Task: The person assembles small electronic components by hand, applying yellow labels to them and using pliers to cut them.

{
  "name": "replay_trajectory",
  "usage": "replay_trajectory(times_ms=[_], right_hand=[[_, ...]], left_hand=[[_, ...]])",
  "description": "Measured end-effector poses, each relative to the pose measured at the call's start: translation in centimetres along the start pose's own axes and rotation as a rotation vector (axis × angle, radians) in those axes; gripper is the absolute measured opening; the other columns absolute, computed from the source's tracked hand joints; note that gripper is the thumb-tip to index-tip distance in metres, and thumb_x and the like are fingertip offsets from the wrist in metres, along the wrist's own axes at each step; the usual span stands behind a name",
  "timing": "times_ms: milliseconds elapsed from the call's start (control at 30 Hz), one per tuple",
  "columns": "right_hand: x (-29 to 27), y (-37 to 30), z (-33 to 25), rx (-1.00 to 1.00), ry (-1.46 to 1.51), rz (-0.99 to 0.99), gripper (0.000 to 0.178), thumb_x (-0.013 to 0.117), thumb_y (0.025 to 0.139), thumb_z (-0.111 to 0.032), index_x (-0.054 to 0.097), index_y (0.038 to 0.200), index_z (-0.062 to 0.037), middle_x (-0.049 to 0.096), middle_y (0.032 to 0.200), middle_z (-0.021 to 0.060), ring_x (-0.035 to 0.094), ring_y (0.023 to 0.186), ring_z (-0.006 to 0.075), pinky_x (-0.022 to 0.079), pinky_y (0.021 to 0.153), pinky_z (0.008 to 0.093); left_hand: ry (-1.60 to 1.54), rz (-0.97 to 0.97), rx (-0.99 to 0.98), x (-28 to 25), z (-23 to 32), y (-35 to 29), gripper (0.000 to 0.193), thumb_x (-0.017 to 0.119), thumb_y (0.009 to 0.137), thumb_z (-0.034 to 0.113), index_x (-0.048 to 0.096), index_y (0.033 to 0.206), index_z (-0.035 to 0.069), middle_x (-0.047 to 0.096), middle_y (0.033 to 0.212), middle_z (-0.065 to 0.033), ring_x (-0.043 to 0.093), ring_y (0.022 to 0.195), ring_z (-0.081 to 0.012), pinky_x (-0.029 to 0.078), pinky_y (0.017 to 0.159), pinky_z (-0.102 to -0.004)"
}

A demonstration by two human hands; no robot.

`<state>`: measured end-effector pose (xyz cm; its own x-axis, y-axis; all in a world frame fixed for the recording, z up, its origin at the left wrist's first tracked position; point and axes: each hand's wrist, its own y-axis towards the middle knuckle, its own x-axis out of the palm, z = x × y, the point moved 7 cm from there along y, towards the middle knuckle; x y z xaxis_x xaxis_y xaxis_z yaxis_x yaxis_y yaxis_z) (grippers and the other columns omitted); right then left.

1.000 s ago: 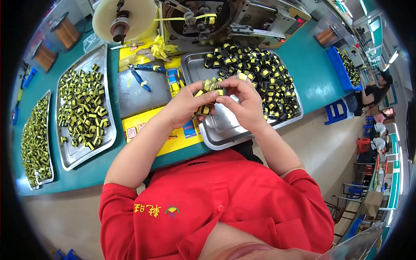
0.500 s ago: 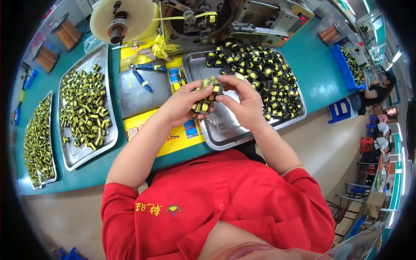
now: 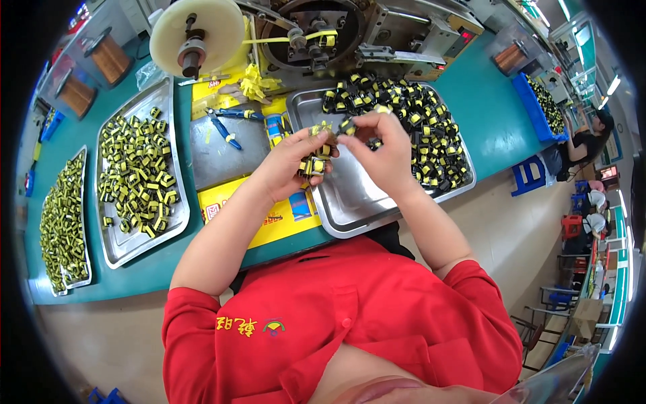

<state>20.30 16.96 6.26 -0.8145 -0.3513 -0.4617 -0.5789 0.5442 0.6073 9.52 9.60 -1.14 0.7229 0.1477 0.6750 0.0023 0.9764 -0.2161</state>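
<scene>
Several small black coils wrapped in yellow tape [image 3: 311,166] are cupped in my left hand [image 3: 282,165], its fingers closed round them. At the fingertips of my right hand [image 3: 390,155] is a single black coil [image 3: 347,126], pinched and held just right of the left hand's bunch. Shreds of yellow tape [image 3: 321,128] show at the left hand's fingertips. Both hands are above the left part of a steel tray [image 3: 350,205]. A heap of black and yellow coils [image 3: 431,131] fills the tray's far and right parts.
Left of me stand steel trays [image 3: 121,252] of taped coils. Blue-handled cutters [image 3: 223,128] lie on a grey plate [image 3: 215,161]. Beyond are a machine [image 3: 397,40], a large white reel [image 3: 196,34] and copper wire spools [image 3: 108,59]. A blue bin [image 3: 531,111] and a seated person [image 3: 584,145] are at right.
My right hand has drawn slightly away from my left, with a coil between its fingertips. The left hand still holds its bunch. The whole view has shifted a little.
</scene>
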Motion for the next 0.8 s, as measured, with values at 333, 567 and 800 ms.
replay_trajectory(times_ms=[333,567,800], right_hand=[[2.4,6.8,0.5,0.051,-0.205,0.13,0.029,0.077,0.068,-0.015,0.055,0.081,-0.0005,0.056,0.071,0.0064,0.058,0.058,0.0134,0.048,0.054,0.0255],[4.0,7.5,1.7,0.055,-0.227,0.219,0.03,0.076,0.07,-0.014,0.053,0.08,0.0015,0.059,0.072,0.0096,0.061,0.059,0.0162,0.049,0.055,0.0267],[4.2,8.3,2.9,0.115,0.034,0.036,0.029,0.072,0.075,-0.011,0.053,0.09,0.0045,0.062,0.074,0.0109,0.066,0.067,0.0152,0.05,0.06,0.024]], left_hand=[[-0.225,0.145,0.066,-2.8,1.1,0.6,0.035,0.046,0.091,0.041,0.056,0.094,0.008,0.06,0.083,-0.0084,0.057,0.067,-0.019,0.04,0.048,-0.0279],[-0.177,0.122,0.053,-2.4,0.6,0.7,0.029,0.047,0.092,0.035,0.056,0.095,0.007,0.059,0.083,-0.0088,0.058,0.064,-0.0181,0.043,0.048,-0.0274],[-0.138,0.089,0.063,-2.5,1.0,0.8,0.026,0.047,0.092,0.031,0.056,0.095,0.007,0.06,0.083,-0.0079,0.059,0.066,-0.017,0.042,0.047,-0.0256]])
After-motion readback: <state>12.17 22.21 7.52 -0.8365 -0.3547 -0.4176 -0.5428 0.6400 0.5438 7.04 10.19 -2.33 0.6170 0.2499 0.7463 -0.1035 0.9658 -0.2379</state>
